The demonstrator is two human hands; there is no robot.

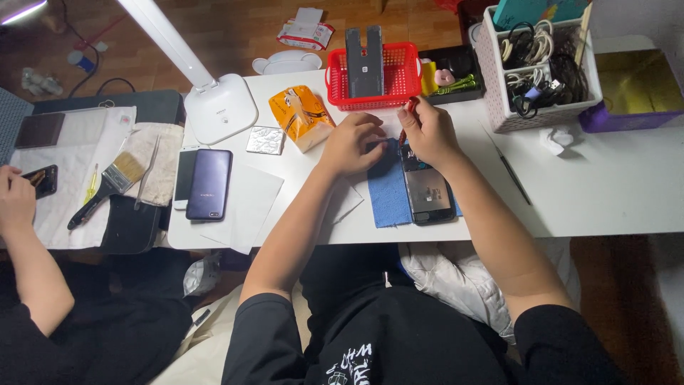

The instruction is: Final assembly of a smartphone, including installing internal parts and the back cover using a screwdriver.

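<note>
The person works at a white table point(613, 192) with both hands close together over an opened smartphone point(427, 189), which lies face-down on a blue cloth point(388, 196) near the table's front edge. The right hand point(427, 132) is curled tight around a red-handled screwdriver point(408, 114), its tip set down at the phone's upper end. The left hand point(354, 142) rests just at nine o'clock of it, fingers bent and pressing on the phone's top corner (whether they pinch anything small cannot be told).

At twelve o'clock from the hands stands a red basket point(402, 96) holding two dark upright pieces; at ten o'clock lies an orange tissue pack point(301, 114), and beyond it the white base of a desk lamp point(222, 107). A dark blue phone point(209, 184) lies well apart at nine o'clock. A white bin of cables point(499, 107) stands at two o'clock.

At the far left a co-worker's hand point(16, 199) holds another dark phone point(44, 180), with a paintbrush point(107, 187) near it.
</note>
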